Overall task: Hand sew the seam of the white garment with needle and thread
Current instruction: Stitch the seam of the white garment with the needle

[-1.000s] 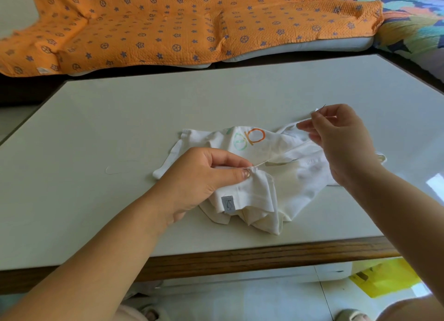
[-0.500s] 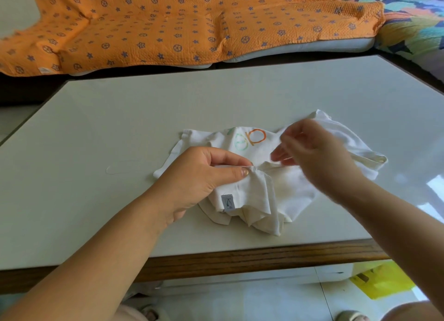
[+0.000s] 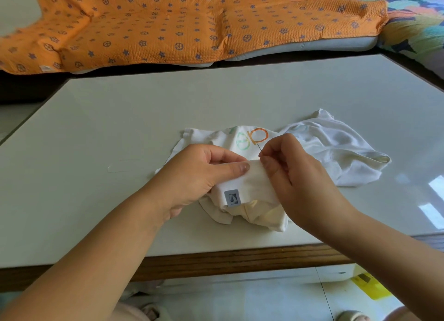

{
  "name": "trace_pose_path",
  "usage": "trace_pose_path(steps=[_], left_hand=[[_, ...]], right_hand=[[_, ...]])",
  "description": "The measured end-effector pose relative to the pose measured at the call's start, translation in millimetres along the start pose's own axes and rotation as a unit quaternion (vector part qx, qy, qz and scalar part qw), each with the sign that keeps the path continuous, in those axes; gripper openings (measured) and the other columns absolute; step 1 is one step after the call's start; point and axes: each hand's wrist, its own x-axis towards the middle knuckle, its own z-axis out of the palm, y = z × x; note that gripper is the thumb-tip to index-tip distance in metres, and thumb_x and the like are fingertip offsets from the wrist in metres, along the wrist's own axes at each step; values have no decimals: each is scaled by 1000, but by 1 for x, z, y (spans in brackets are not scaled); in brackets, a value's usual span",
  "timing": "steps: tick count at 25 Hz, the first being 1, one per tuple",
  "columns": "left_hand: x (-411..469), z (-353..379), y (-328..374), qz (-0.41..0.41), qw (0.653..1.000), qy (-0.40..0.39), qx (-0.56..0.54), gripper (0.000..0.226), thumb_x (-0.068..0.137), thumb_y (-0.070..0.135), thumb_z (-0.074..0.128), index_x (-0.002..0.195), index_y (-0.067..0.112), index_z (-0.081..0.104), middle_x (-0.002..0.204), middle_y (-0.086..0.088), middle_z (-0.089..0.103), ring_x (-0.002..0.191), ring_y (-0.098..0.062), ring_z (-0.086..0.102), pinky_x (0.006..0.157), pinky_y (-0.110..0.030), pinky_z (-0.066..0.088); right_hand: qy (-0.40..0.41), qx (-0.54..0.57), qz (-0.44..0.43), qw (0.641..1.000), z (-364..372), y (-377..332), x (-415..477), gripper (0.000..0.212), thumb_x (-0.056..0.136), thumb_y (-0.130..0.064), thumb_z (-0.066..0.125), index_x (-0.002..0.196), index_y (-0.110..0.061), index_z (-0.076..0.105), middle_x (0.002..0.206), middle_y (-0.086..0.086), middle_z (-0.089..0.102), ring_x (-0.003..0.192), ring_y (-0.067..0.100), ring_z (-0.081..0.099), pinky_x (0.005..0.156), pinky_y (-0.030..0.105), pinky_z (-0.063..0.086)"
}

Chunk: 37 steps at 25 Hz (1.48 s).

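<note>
Pinching garment (image 3: 254, 183) between hands, needle (image 3: 260, 148) above

Left hand (image 3: 204, 174) pinching white garment (image 3: 336, 150) fold, right hand (image 3: 295, 174) holding needle (image 3: 260, 148), table (image 3: 120, 119)

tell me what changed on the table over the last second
The right hand came back from its raised position out to the right, down and inward to the fold of the white cotton garment, its grip pinching the thin metal needle there. The left hand kept its pinch on the same fold; the garment's far side settled flatter on the pale table.
</note>
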Motion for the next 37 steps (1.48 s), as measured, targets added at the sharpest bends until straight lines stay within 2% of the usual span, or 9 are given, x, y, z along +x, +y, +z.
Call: trace_pose_path(steps=[3,7,9,11,17,22,26,30,37], left_hand=[[1,-1,0,2,1000,14,-4,3,83,17,73,83,20,75,74,5,74,66,-5,67,55,-16,49],[2,-3,-1,13,1000,15,-1,4,82,18,73,81,22,75,76,6,74,67,-5,67,56,-17,49],[2,-2,-1,19,1000,18,1,6,83,18,73,80,23,75,77,7,74,69,-4,67,58,-16,49],[2,-1,-1,20,1000,21,-3,7,83,18,72,79,23,74,77,8,74,70,-4,67,59,-16,50],[0,-2,2,35,999,11,-18,10,87,15,67,81,21,71,75,8,71,65,-3,64,55,-14,48],[0,-1,2,35,999,5,-23,9,87,14,67,81,20,70,75,7,71,65,-3,64,55,-14,48],[-1,-1,2,41,999,19,-11,10,86,13,69,79,20,71,75,7,73,68,-5,66,58,-16,49],[-1,0,2,54,998,27,-2,10,86,13,69,79,20,72,78,2,75,71,-9,68,60,-21,50],[-2,0,3,58,998,15,-6,14,84,15,70,73,24,73,74,7,73,69,-3,67,60,-16,48]], right_hand=[[-12,-4,10,1000,-1,0,1,13,99,-19,50,89,-28,48,79,-11,61,78,4,55,65,12,42],[-42,83,81,992,-5,1,4,11,94,-23,57,87,-28,63,62,-6,56,58,7,47,58,18,40],[-62,119,109,985,-8,1,4,12,93,-23,59,87,-26,68,66,5,62,58,9,50,58,24,42],[-76,151,132,977,-10,-1,4,13,93,-20,60,86,-23,71,73,10,68,57,10,53,55,20,44],[-114,255,206,938,-18,-1,4,14,92,-10,60,82,-7,68,57,4,58,49,18,56,48,24,44],[-101,231,208,945,-17,-4,3,13,92,-12,60,83,-12,70,58,2,61,50,16,56,46,23,41],[-33,228,237,944,-21,-8,4,12,96,-13,56,93,-10,68,79,-1,75,46,16,57,38,20,34],[-59,336,263,902,-23,-19,2,14,98,-8,53,95,-1,64,80,6,74,62,28,73,40,24,49],[-91,311,260,910,-22,-15,2,10,92,-4,60,93,2,68,76,13,67,74,31,75,58,28,60]])
